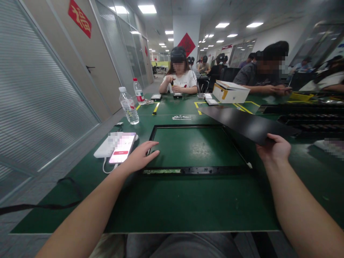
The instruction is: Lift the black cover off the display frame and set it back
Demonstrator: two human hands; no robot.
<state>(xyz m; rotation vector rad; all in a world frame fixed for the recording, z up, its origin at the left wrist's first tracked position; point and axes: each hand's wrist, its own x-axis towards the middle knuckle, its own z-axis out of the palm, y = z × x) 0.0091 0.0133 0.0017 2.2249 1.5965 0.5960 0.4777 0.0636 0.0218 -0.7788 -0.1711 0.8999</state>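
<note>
A black rectangular frame (215, 170) lies flat on the green table, with a narrow green circuit board (161, 171) in its near bar. At the frame's left side is my left hand (145, 154), thumb and fingers apart, holding nothing. My right hand (275, 148) grips a thin dark flat panel (239, 123) by its near edge. The panel is tilted above the table and covers part of the frame's far right corner. A small white piece (249, 165) shows at the frame's near right corner.
Left of the frame lie a lit phone (123, 147) and a white device with a cable. Two water bottles (129, 105) stand behind them. A white and yellow box (231, 91) sits at the back, black strips (309, 122) at the right. Other people work across the table.
</note>
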